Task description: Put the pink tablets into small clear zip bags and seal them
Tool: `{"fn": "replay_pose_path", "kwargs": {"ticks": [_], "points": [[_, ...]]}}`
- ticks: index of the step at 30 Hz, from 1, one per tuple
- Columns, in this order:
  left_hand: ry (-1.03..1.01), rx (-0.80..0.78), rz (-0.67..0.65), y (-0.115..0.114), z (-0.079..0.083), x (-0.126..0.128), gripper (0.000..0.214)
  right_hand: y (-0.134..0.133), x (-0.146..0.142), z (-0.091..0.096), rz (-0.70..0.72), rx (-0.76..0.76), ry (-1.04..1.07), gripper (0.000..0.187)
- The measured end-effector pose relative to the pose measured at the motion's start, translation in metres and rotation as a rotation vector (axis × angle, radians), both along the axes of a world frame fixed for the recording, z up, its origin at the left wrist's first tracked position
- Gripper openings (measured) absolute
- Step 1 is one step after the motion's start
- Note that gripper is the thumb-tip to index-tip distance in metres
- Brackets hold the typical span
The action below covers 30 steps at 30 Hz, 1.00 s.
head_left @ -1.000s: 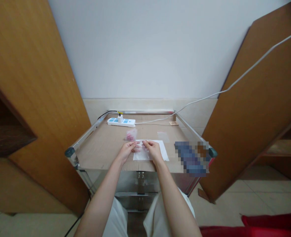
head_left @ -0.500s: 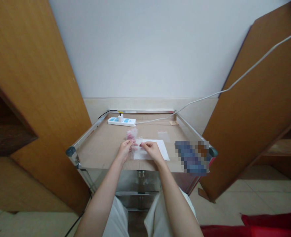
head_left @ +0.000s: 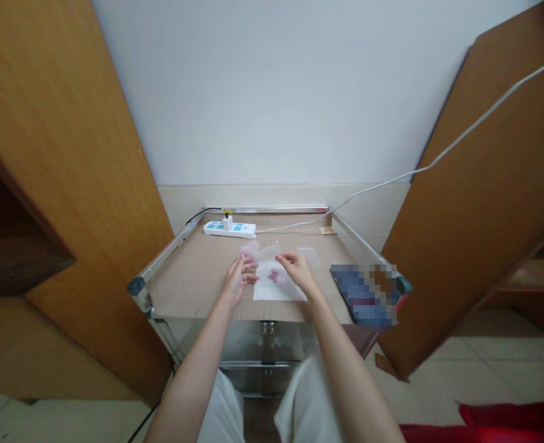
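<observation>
My right hand [head_left: 297, 268] pinches the upper right corner of a small clear plastic bag [head_left: 267, 251], which is tilted up over a white sheet of paper [head_left: 285, 291]. Beside its left edge is my left hand [head_left: 237, 280], fingers spread; whether they touch the bag I cannot tell. A small cluster of pink pieces [head_left: 273, 276] shows over the paper, and I cannot tell if it lies inside the bag or on the sheet. Just beyond my left fingertips, partly covered by them, lies another clear bag with pink contents [head_left: 250, 247].
A white power strip [head_left: 230, 230] with a plug stands at the back left, its white cable [head_left: 359, 194] running up to the right. Another flat clear bag [head_left: 308, 255] lies right of the paper. A pixelated dark object [head_left: 362, 298] is at the right edge; metal rails [head_left: 168, 251] border the cardboard-covered top.
My right hand has moved right and slightly up with the bag's corner. My left fingers have opened out from a pinch. The pink cluster now shows clearly over the paper.
</observation>
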<state>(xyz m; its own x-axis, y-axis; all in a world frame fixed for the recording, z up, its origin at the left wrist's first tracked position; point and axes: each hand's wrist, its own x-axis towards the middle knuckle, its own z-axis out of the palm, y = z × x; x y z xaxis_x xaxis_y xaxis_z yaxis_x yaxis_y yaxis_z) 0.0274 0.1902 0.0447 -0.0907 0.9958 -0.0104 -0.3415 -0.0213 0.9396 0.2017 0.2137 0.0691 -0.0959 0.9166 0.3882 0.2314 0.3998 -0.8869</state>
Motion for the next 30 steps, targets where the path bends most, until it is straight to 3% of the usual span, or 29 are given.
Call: {"fn": "replay_pose_path", "kwargs": {"ticks": [5, 10, 15, 20, 26, 30], "points": [[-0.009, 0.02, -0.005, 0.0, -0.002, -0.002, 0.032, 0.049, 0.041, 0.001, -0.195, 0.101, -0.145, 0.022], [0.018, 0.025, 0.002, 0.002, -0.007, -0.002, 0.025, 0.073, 0.063, -0.005, -0.376, -0.035, -0.429, 0.018], [0.022, 0.036, -0.001, 0.002, -0.007, -0.001, 0.022, 0.074, 0.07, -0.015, -0.491, -0.156, -0.718, 0.02], [0.032, 0.044, -0.006, 0.002, -0.006, -0.001, 0.022, 0.07, 0.071, -0.018, -0.536, -0.194, -0.864, 0.023], [0.042, 0.044, 0.002, 0.003, -0.008, -0.001, 0.023, 0.057, 0.066, -0.018, -0.6, -0.171, -0.887, 0.027], [0.045, 0.045, 0.001, 0.003, -0.008, -0.001, 0.023, 0.048, 0.056, -0.012, -0.628, -0.074, -0.744, 0.028]]}}
